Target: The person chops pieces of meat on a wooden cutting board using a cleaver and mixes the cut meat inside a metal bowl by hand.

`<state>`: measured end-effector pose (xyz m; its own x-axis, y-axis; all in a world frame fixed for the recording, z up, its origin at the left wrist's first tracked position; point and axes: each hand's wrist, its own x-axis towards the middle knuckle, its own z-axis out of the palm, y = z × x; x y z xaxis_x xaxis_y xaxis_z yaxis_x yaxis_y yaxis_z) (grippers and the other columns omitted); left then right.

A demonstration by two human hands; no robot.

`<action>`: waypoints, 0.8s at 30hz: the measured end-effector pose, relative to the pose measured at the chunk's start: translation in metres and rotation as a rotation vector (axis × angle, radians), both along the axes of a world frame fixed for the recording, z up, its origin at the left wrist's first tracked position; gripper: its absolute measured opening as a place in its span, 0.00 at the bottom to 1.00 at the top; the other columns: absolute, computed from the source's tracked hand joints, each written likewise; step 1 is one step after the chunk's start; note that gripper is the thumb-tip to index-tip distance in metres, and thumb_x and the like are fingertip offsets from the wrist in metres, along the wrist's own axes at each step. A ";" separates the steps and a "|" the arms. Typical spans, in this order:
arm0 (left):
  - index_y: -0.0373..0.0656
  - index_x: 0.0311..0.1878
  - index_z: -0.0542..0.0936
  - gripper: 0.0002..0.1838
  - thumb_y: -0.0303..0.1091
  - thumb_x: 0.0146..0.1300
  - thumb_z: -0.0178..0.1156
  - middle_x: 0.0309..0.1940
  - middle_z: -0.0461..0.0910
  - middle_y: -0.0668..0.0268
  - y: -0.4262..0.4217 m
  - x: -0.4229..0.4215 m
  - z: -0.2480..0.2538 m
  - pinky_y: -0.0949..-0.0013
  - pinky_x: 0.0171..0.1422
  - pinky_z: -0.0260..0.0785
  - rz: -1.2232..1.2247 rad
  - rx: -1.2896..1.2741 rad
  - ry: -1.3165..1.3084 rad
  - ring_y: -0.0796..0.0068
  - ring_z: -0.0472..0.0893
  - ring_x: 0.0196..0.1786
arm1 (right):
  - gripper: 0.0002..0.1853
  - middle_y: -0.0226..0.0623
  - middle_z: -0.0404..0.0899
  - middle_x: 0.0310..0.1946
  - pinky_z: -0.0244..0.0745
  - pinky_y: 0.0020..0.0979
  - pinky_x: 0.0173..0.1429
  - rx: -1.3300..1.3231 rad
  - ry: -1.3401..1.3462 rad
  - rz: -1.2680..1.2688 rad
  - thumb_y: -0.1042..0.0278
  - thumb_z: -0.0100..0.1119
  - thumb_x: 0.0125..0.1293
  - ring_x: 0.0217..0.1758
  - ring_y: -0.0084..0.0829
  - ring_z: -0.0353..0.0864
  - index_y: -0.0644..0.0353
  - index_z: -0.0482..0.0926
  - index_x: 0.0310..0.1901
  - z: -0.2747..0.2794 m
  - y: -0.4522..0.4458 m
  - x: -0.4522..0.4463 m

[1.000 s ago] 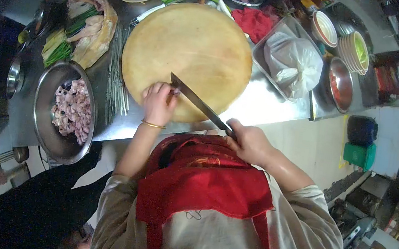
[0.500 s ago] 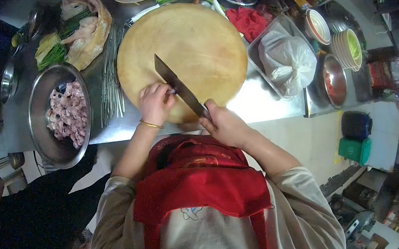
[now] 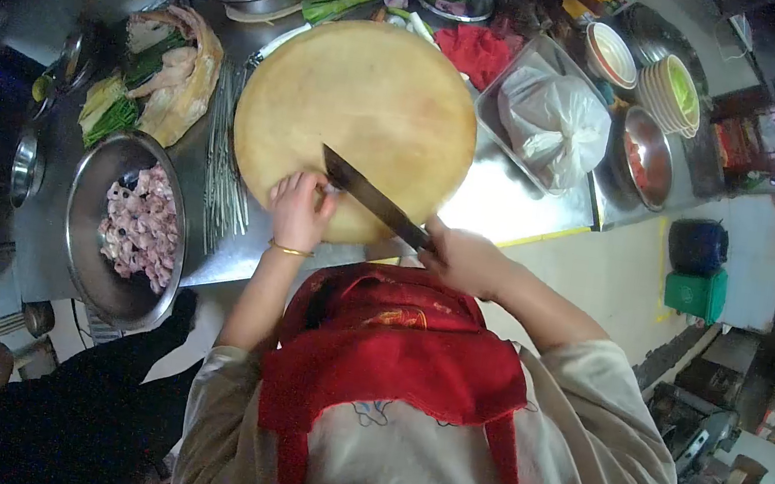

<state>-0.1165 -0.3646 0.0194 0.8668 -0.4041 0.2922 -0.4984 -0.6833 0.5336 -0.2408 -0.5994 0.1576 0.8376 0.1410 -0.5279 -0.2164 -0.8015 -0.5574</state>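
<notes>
My right hand [image 3: 461,260] is wrapped round the handle of a cleaver [image 3: 375,200], whose dark blade slants up and left over the near part of a round wooden board [image 3: 357,101]. At the board's near left edge, my left hand [image 3: 300,211] has its fingers curled together beside the blade. A small pale piece shows at those fingertips, too small to name. To the left, thin metal skewers [image 3: 225,157] lie beside the board. A steel bowl [image 3: 83,231] holds chunks of raw meat [image 3: 142,229].
Large meat pieces [image 3: 183,88] and greens [image 3: 111,113] lie at the left. Behind the board are a red cloth [image 3: 474,55] and scallions [image 3: 335,6]. A bagged tray [image 3: 551,127], stacked bowls [image 3: 666,95] and another steel bowl [image 3: 648,159] stand right. A person's dark-clothed leg [image 3: 84,388] shows lower left.
The cleaver in my right hand swung up and left over the board, then came back down and right. My left hand stayed near the board's edge. The view shifted slightly.
</notes>
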 end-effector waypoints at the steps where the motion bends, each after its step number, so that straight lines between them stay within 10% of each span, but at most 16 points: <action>1: 0.48 0.39 0.78 0.12 0.35 0.51 0.67 0.36 0.79 0.64 0.003 -0.001 -0.002 0.56 0.55 0.65 -0.004 -0.005 -0.003 0.59 0.78 0.45 | 0.16 0.58 0.81 0.36 0.74 0.52 0.49 -0.006 0.016 -0.001 0.60 0.57 0.69 0.44 0.61 0.80 0.64 0.69 0.46 0.004 -0.013 -0.013; 4: 0.47 0.42 0.77 0.15 0.35 0.51 0.68 0.37 0.79 0.63 0.006 -0.003 -0.005 0.55 0.55 0.65 -0.017 -0.006 0.003 0.57 0.78 0.46 | 0.11 0.42 0.74 0.24 0.74 0.39 0.33 0.128 -0.184 0.005 0.65 0.56 0.70 0.25 0.42 0.77 0.62 0.69 0.45 -0.015 -0.043 -0.045; 7: 0.47 0.44 0.77 0.17 0.36 0.51 0.68 0.38 0.79 0.63 0.005 -0.006 0.000 0.55 0.57 0.65 -0.013 -0.040 -0.027 0.57 0.78 0.47 | 0.16 0.53 0.79 0.30 0.73 0.46 0.43 0.267 -0.040 -0.281 0.61 0.57 0.69 0.36 0.52 0.81 0.62 0.71 0.50 -0.009 -0.044 -0.060; 16: 0.53 0.34 0.82 0.12 0.50 0.57 0.64 0.35 0.82 0.66 -0.023 0.022 -0.002 0.53 0.49 0.71 -0.162 0.278 -0.098 0.63 0.81 0.45 | 0.14 0.42 0.77 0.22 0.73 0.37 0.26 0.139 -0.122 -0.555 0.65 0.55 0.70 0.19 0.31 0.76 0.60 0.70 0.53 -0.042 -0.047 -0.057; 24: 0.41 0.38 0.83 0.13 0.39 0.55 0.72 0.29 0.85 0.61 0.169 0.042 0.104 0.70 0.35 0.75 0.538 -0.580 0.044 0.74 0.83 0.29 | 0.14 0.27 0.68 0.20 0.68 0.24 0.19 0.308 -0.080 -0.679 0.69 0.53 0.71 0.17 0.19 0.68 0.62 0.66 0.54 -0.047 -0.044 -0.056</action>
